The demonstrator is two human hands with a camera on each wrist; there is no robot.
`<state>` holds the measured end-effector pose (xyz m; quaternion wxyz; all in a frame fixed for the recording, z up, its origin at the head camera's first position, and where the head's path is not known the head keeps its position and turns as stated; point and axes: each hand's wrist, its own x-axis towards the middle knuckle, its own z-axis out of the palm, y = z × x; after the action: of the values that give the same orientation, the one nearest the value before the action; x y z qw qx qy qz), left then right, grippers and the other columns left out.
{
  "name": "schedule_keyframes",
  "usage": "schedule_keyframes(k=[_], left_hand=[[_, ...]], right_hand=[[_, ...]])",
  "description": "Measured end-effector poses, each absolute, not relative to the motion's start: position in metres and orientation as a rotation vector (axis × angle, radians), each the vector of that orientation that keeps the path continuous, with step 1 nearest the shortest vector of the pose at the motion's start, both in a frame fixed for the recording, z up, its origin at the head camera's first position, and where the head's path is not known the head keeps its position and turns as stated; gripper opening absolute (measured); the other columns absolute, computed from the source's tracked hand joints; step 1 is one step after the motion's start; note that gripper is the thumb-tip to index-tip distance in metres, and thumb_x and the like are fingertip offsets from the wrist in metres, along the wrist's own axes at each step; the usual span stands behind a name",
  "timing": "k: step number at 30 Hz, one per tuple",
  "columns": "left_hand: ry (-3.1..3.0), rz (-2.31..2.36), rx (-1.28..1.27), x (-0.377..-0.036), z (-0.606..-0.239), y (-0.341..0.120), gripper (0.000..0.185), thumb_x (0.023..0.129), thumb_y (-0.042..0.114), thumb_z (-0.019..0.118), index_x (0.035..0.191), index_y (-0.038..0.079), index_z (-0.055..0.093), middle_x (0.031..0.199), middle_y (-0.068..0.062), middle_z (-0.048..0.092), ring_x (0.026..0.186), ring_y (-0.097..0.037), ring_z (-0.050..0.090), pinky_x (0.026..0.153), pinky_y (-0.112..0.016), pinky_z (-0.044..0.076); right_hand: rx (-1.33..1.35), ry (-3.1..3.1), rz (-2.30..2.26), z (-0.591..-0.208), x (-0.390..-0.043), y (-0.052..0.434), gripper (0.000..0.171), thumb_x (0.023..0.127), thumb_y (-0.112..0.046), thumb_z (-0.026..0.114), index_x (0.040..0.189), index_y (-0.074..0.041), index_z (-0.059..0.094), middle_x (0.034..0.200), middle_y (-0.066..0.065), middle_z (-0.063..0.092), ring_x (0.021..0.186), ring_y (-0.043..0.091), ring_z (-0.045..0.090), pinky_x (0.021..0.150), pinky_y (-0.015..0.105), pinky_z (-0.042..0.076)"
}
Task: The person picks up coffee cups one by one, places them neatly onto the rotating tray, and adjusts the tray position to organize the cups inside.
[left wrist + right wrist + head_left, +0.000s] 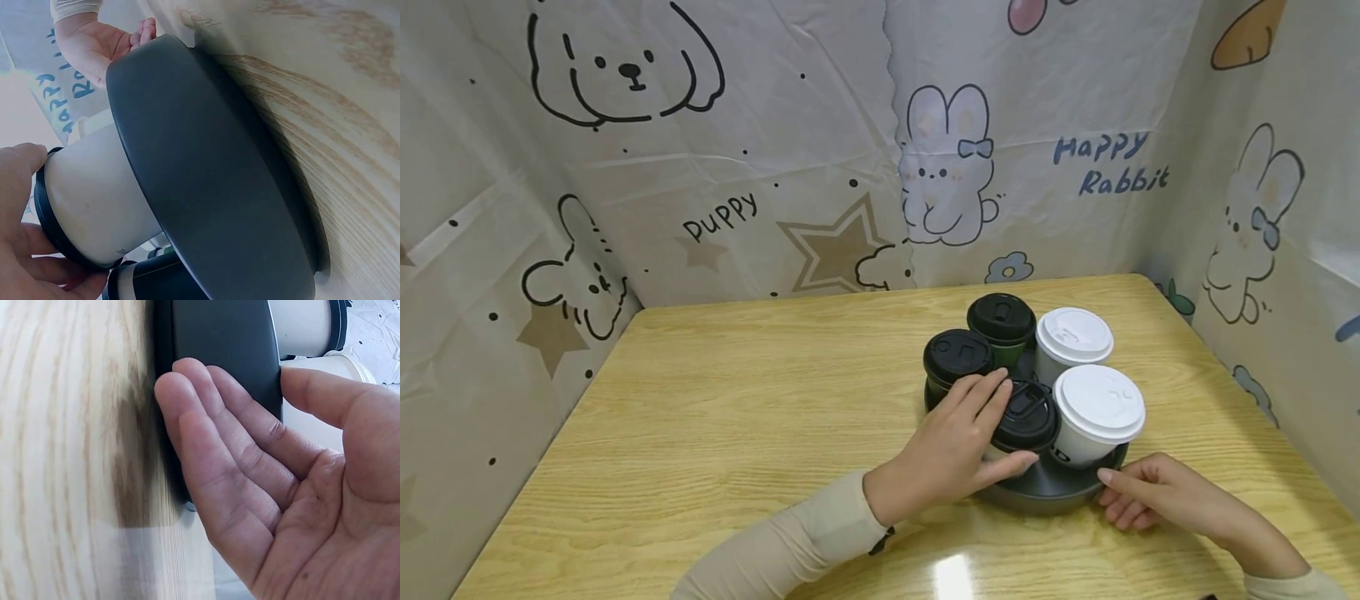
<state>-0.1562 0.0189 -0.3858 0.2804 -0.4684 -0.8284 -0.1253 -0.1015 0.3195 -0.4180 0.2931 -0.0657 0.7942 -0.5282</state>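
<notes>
A round dark grey tray (1045, 495) carries several lidded paper cups. My left hand (951, 442) holds the front paper cup with the black lid (1030, 412), thumb on one side and fingers round the lid's other side. In the left wrist view that cup (100, 194) is white and stands inside the tray's wall. At the tray's near right edge is my right hand (1180, 496). Its thumb (312, 394) touches the rim while the bent fingers lie along the outer wall, so it grips the tray's side.
Two white-lidded cups, one in front (1101, 404) and one behind (1075, 333), fill the tray's right side. Two more black-lidded cups, a left one (958, 354) and a back one (1002, 317), stand beside the held cup. Printed cloth (820, 150) borders the wooden table (737, 400).
</notes>
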Motion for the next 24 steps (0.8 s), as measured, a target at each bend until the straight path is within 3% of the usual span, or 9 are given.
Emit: schedule_keyframes(k=[11,17,21,24], left_hand=[[-2.236,-0.312,-1.244,-0.154,-0.386,0.017,0.077,0.089,0.058,0.055,0.135,-0.004,0.051,0.140,-0.018,0.048,0.120,-0.025,0.048,0.104,-0.030,0.039],[-2.289,-0.349,-1.241,-0.155,-0.384,0.016,0.081,0.089,0.059,0.055,0.140,-0.002,0.045,0.146,-0.019,0.041,0.125,-0.025,0.046,0.107,-0.033,0.037],[-2.297,-0.476,-1.235,-0.159,-0.380,0.008,0.083,0.090,0.057,0.056,0.147,0.001,0.034,0.152,-0.017,0.032,0.131,-0.026,0.042,0.107,-0.038,0.038],[-2.245,-0.563,-1.230,-0.166,-0.376,-0.006,0.077,0.095,0.053,0.050,0.147,0.000,0.033,0.151,-0.016,0.034,0.133,-0.026,0.041,0.107,-0.039,0.037]], right_hand=[[-0.191,2.090,-1.403,-0.420,-0.104,0.320,0.046,0.104,-0.027,0.041,0.098,0.012,0.066,0.086,0.013,0.070,0.074,0.019,0.068,0.063,0.031,0.056],[-0.229,2.093,-1.376,-0.415,-0.107,0.322,0.045,0.104,-0.026,0.041,0.099,0.012,0.067,0.087,0.015,0.070,0.075,0.020,0.069,0.064,0.031,0.056],[-0.394,2.067,-1.389,-0.408,-0.107,0.332,0.042,0.105,-0.018,0.036,0.104,0.013,0.065,0.092,0.015,0.070,0.079,0.019,0.068,0.066,0.032,0.056],[-0.546,2.111,-1.391,-0.397,-0.107,0.346,0.038,0.105,-0.009,0.032,0.108,0.012,0.064,0.096,0.009,0.071,0.083,0.015,0.068,0.068,0.032,0.056]])
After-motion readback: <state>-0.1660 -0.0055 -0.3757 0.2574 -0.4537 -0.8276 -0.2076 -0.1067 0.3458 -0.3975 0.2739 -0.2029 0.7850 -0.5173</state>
